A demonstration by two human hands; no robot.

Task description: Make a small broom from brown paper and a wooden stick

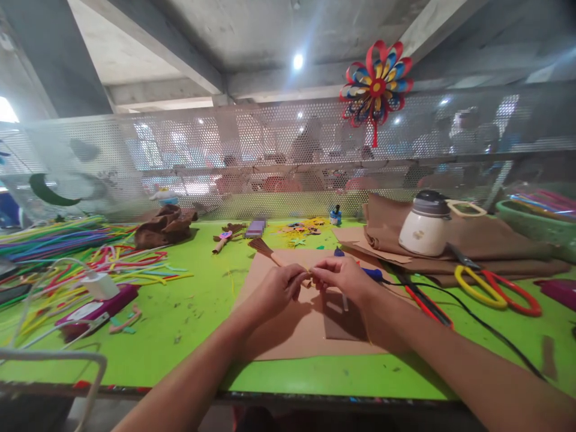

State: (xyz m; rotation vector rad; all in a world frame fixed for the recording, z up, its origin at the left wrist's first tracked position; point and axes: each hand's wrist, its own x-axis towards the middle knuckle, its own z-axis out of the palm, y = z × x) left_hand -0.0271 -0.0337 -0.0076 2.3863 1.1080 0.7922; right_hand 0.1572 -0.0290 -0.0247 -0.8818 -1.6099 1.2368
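We pinch a small brown paper piece over the green desk (189, 312).
On the brown paper sheet (288, 324) near the desk's front edge, our left hand (275, 288) and right hand (344, 277) close on the brown paper piece (308, 281); next, careful folding, we judge.

Craft counter, hands at the middle
Both hands (310, 282) meet over the brown paper sheet (288, 330) on the green counter (193, 312); coloured straws (67, 246) lie left, yellow-and-red-handled scissors (495, 288) and white jug (425, 225) right.
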